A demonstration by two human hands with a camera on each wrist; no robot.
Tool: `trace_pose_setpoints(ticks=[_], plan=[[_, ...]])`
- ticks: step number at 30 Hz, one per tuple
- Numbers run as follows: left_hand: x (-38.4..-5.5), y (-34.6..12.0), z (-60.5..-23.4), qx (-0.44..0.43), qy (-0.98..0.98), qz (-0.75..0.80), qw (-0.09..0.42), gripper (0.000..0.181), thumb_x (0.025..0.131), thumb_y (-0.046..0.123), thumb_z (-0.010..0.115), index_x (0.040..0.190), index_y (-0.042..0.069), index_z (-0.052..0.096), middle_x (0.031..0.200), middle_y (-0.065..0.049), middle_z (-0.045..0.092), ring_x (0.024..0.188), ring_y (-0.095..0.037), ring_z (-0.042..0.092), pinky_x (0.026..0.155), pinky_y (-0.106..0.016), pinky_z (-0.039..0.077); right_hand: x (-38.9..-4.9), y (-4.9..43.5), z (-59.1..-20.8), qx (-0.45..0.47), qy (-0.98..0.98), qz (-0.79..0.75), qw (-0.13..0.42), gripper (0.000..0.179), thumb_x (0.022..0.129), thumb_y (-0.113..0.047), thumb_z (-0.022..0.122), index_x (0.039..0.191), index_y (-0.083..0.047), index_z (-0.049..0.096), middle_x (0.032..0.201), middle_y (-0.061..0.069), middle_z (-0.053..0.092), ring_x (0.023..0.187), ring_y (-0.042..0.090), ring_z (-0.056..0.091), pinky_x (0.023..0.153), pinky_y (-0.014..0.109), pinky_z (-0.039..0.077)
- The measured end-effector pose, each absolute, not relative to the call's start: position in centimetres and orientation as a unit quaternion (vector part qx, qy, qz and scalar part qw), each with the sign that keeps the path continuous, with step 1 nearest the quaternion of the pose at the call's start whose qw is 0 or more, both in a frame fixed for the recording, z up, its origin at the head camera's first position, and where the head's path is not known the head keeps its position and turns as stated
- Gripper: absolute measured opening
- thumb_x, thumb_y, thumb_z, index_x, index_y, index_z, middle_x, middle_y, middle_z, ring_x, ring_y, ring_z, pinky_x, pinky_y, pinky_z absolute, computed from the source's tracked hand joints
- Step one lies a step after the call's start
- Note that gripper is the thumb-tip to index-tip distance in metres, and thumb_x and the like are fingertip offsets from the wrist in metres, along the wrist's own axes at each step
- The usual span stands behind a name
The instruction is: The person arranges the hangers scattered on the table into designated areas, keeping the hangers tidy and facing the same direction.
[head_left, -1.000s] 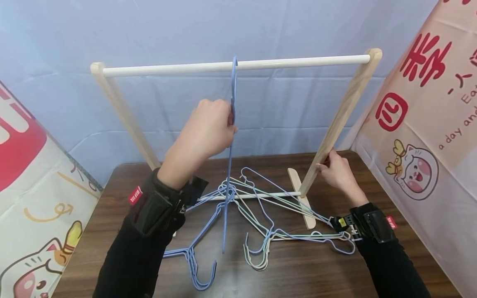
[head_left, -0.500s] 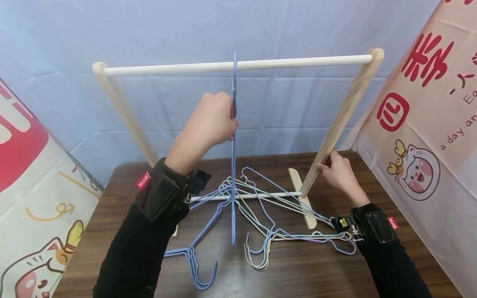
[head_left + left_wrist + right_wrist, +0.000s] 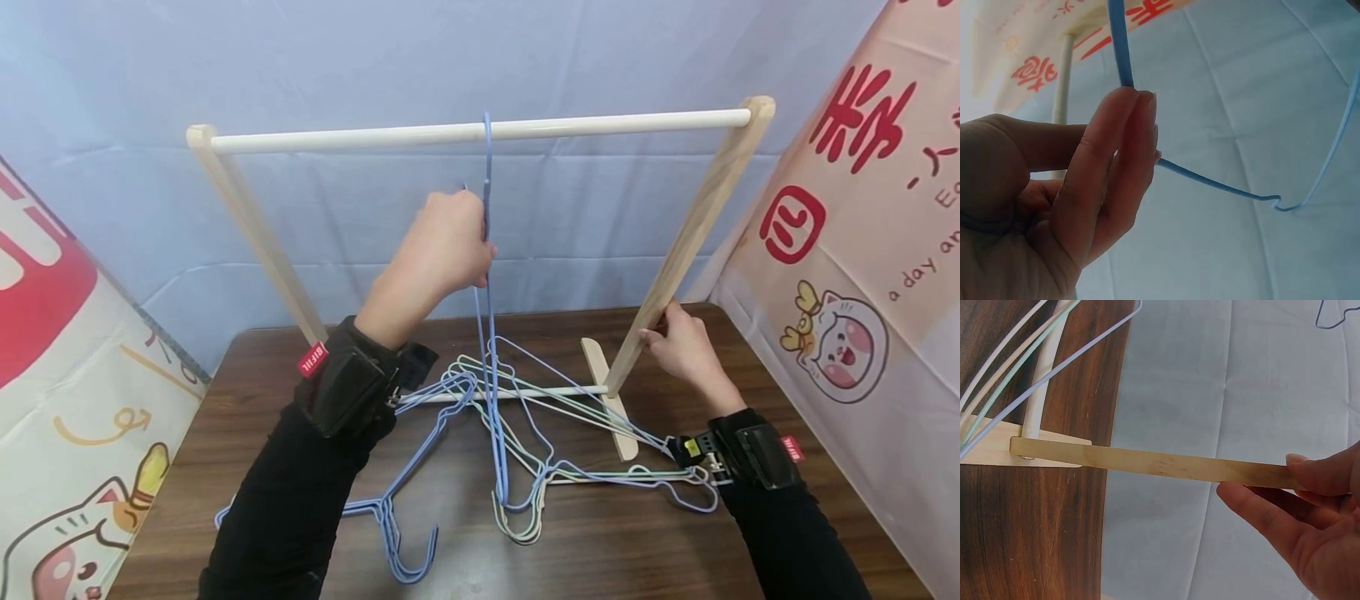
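In the head view my left hand [image 3: 448, 243] pinches a blue wire hanger [image 3: 495, 417] near its neck. The hanger is seen nearly edge-on, and its hook overlaps the white top rail [image 3: 360, 138] of a wooden rack. The left wrist view shows the fingertips [image 3: 1138, 103] together on the blue wire, with one shoulder notch visible beyond. My right hand [image 3: 681, 346] grips the rack's right wooden upright [image 3: 686, 242] low down. Thumb and fingers lie on both sides of that upright in the right wrist view.
Blue hangers [image 3: 386, 508] lie nested on the left of the brown table [image 3: 600, 550]. Several pale and blue hangers [image 3: 525, 446] lie tangled on the right, over the rack's lower white bar [image 3: 558, 392]. A wooden foot [image 3: 596, 358] supports the right side. Printed cloths hang around.
My left hand has moved a little to the right along the rail with the blue hanger, which has turned so both its sides show. The right hand stays on the upright.
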State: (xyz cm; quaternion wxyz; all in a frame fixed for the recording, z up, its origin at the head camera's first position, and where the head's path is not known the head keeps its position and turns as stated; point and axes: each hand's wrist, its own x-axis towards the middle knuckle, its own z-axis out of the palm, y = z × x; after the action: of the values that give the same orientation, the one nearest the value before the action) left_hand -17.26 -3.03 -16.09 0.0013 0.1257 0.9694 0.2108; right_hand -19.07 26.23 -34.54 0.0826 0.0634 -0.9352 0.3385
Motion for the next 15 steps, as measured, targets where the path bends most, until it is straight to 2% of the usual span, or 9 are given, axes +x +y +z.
trace_pose_setpoints(ticks=[6, 15], plan=[[-17.57, -2.42, -16.38, 0.116, 0.971, 0.208, 0.001, 0.013, 0.089, 0.014, 0.058, 0.078, 0.006, 0.058, 0.066, 0.001, 0.06, 0.061, -0.011, 0.059, 0.057, -0.023, 0.043, -19.16, 26.29, -34.51, 0.065, -0.936, 0.336, 0.084, 0.029, 0.089, 0.0, 0.054, 0.111, 0.014, 0.042, 0.09, 0.031, 0.055, 0.077, 0.041, 0.06, 0.06, 0.042, 0.05], [-17.73, -2.23, -16.98, 0.111, 0.966, 0.235, -0.01, 0.011, 0.089, 0.011, 0.057, 0.082, 0.003, 0.059, 0.075, -0.004, 0.058, 0.057, -0.009, 0.06, 0.054, -0.023, 0.045, -19.17, 26.27, -34.51, 0.064, -0.936, 0.337, 0.082, 0.029, 0.089, 0.0, 0.054, 0.112, 0.014, 0.042, 0.09, 0.031, 0.055, 0.078, 0.041, 0.06, 0.061, 0.043, 0.05]])
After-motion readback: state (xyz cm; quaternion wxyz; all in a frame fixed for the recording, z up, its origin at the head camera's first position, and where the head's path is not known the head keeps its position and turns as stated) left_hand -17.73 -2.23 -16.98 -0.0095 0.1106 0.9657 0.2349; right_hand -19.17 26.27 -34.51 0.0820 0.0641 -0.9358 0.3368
